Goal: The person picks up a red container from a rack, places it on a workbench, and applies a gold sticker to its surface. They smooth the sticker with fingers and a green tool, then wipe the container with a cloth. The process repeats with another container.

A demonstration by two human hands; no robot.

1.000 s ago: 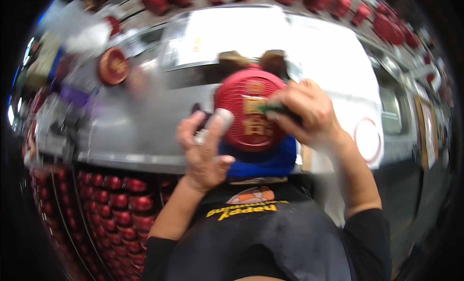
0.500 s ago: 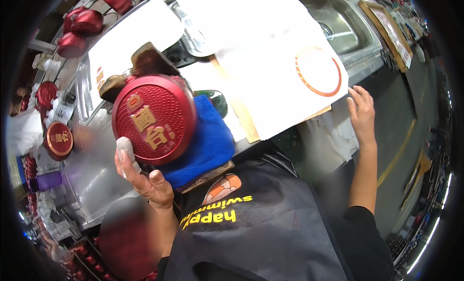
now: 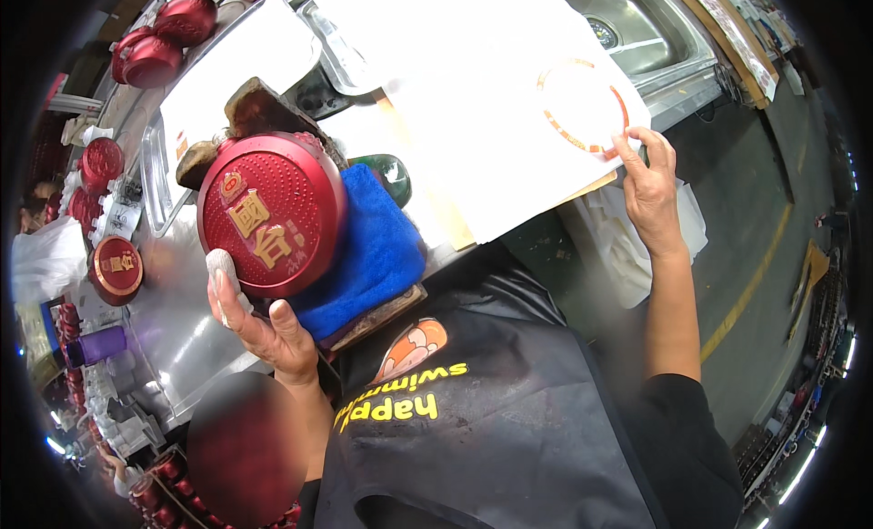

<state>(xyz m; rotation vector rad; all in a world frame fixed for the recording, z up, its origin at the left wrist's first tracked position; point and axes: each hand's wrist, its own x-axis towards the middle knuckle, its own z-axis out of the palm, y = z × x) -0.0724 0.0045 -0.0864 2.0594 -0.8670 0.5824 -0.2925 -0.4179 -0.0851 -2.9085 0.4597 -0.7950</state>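
Note:
A round red jar (image 3: 273,215) with a dotted face and raised gold characters lies in a wooden cradle (image 3: 259,109), against a blue cloth (image 3: 368,242). My left hand (image 3: 277,336) cups its lower left edge, with white tape wrapped around a finger; the thumb sits apart below the rim. On the white sheet (image 3: 491,120) to the right lies a thin red-orange ring-shaped strip (image 3: 564,138). The thumb and index finger of my right hand (image 3: 653,188) close at the strip's lower right edge, near the sheet's corner.
Several red jars (image 3: 153,60) stand at the far left, and another gold-lettered red jar (image 3: 116,265) is on the left. A metal sink (image 3: 655,38) is at the back right. White paper (image 3: 637,256) hangs below the table's right edge. A dark apron (image 3: 473,420) covers my front.
My right hand has moved left from beside the sheet's corner onto the edge of the ring-shaped strip, and its fingers have come together there. My left hand stays at the jar.

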